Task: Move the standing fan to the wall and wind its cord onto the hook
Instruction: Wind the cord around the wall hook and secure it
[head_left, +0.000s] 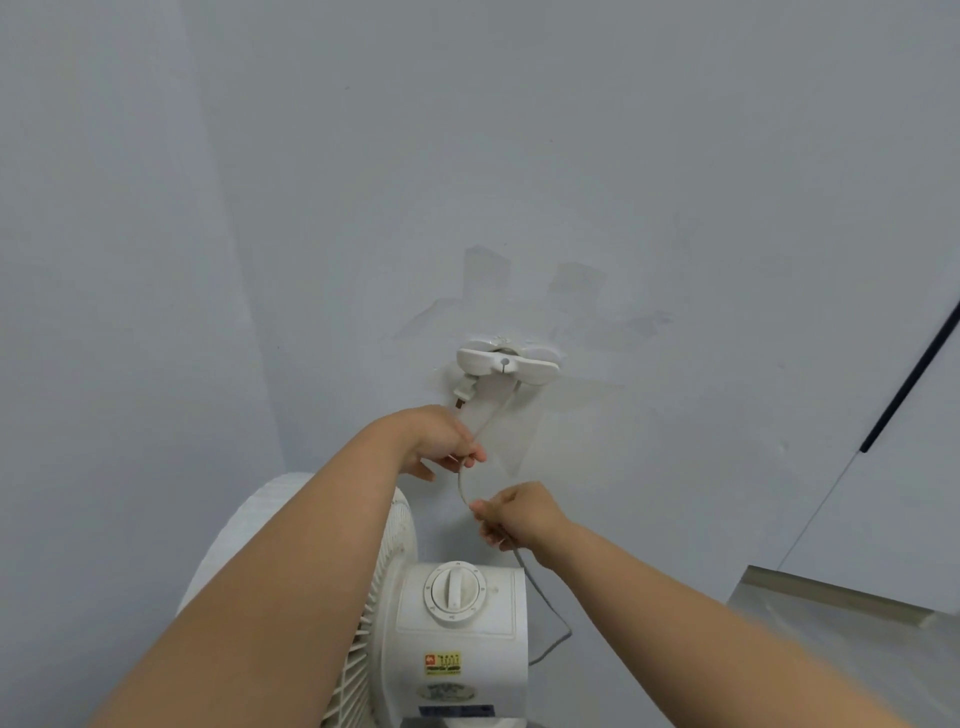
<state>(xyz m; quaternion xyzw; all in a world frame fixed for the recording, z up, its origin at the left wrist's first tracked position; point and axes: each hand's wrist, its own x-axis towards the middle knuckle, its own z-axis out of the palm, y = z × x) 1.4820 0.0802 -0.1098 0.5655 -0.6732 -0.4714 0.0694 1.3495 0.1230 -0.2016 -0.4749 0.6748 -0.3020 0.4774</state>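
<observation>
A white standing fan stands close to the pale wall, its motor housing with a round dial facing me and its grille to the left. A white hook is fixed to the wall above it. The plug hangs at the hook's left side. The grey cord runs down from the hook to my hands. My left hand pinches the cord just below the hook. My right hand grips the cord lower down. From there the cord drops behind the fan.
A room corner lies to the left of the fan. At the right, a white door with a long black handle meets the wall. A grey floor strip and threshold show at the lower right.
</observation>
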